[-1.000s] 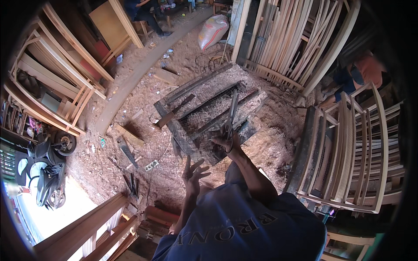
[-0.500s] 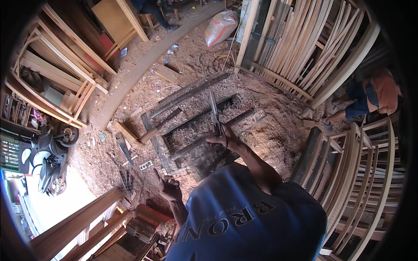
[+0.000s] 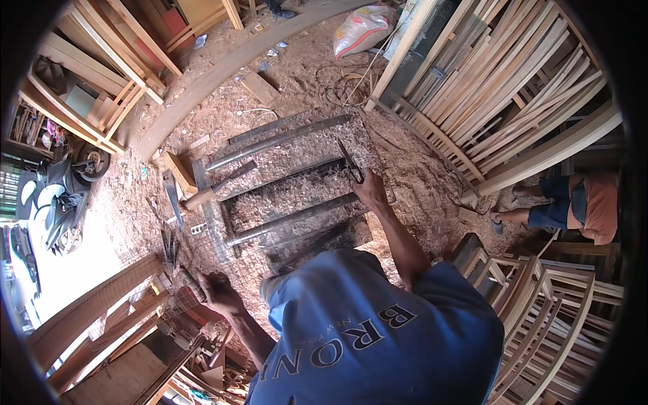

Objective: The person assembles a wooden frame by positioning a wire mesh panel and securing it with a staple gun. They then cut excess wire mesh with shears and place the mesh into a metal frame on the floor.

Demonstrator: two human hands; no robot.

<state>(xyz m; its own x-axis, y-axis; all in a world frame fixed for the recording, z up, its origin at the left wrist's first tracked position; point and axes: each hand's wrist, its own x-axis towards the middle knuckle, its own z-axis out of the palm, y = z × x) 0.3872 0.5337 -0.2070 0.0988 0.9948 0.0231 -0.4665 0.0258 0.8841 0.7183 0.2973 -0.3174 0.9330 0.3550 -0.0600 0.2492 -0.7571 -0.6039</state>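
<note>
My right hand (image 3: 369, 192) is closed round the handles of dark metal shears (image 3: 350, 162); their long blades point away from me, over the far right part of a dark slatted frame (image 3: 293, 228) on the ground. Wood shavings lie between and around the slats. My left hand (image 3: 221, 295) is low on the left, fingers curled beside a thin brownish piece; what it grips is not clear. Faint wire mesh (image 3: 115, 287) lines show over boards near it. A hammer-like tool with a wooden handle (image 3: 197, 198) lies across the frame's left side, near a saw blade (image 3: 173, 197).
Leaning wooden strips (image 3: 496, 88) fill a rack at the far right, with more wooden frames (image 3: 540, 290) at the near right. Another person (image 3: 574, 206) bends over on the right. A white sack (image 3: 361, 30) and a long curved board (image 3: 216, 75) lie ahead; a motorbike (image 3: 67, 189) stands left.
My right hand has moved right and slightly away with the shears. My left hand has swung left and nearer to me, its fingers more curled. The view has turned and shifted.
</note>
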